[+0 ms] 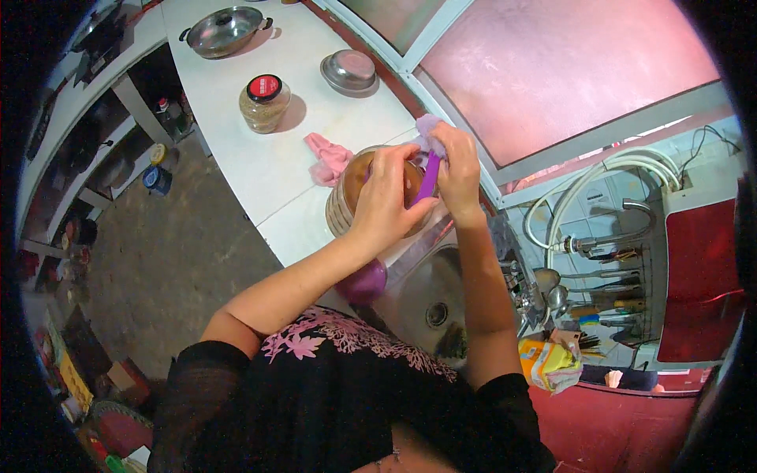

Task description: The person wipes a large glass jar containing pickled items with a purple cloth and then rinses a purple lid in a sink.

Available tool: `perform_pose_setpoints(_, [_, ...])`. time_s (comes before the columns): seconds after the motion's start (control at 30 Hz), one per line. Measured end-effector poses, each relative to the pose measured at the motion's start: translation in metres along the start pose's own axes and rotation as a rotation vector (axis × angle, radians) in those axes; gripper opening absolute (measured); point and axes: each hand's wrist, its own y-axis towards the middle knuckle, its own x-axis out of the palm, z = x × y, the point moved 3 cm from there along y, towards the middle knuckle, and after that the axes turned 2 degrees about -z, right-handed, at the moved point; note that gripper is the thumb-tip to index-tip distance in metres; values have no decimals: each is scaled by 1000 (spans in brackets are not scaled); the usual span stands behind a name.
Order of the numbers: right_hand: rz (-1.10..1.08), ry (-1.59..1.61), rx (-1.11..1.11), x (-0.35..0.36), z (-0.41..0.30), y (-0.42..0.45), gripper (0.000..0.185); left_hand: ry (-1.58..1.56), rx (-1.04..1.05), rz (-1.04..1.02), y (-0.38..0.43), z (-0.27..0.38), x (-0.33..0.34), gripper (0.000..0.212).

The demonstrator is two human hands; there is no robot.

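Note:
A large ribbed glass jar (338, 208) with brown contents stands on the white counter beside the sink. Over its top is my left hand (384, 192), fingers bent and thumb beside a purple plastic strip (427, 182); whether it grips anything is unclear. My right hand (460, 162) is closed on a lilac cloth (427, 125) at the jar's far right side, its fingers close to the strip's upper end. A crumpled pink cloth (329, 158) lies against the jar's left side. Below my left forearm, a purple rounded object (364, 284) is partly hidden.
Farther along the counter (207, 112) stand a lidded jar of grains (265, 105), an overturned metal bowl (350, 70) and a two-handled pan (225, 31). The steel sink (423, 290) is near my body; a faucet (636, 222) and hanging utensils are at the right.

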Motion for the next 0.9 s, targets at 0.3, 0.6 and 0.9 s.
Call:
perform_pose_setpoints(0.3, [-366, 755, 921, 31, 65, -24, 23, 109, 15, -26, 0, -6, 6, 94])
perform_pose_setpoints(0.6, [146, -52, 12, -7, -5, -9, 24, 141, 14, -56, 0, -9, 4, 106])
perform_pose_setpoints(0.9, [-38, -206, -380, -36, -44, -26, 28, 72, 98, -216, -3, -30, -9, 115])
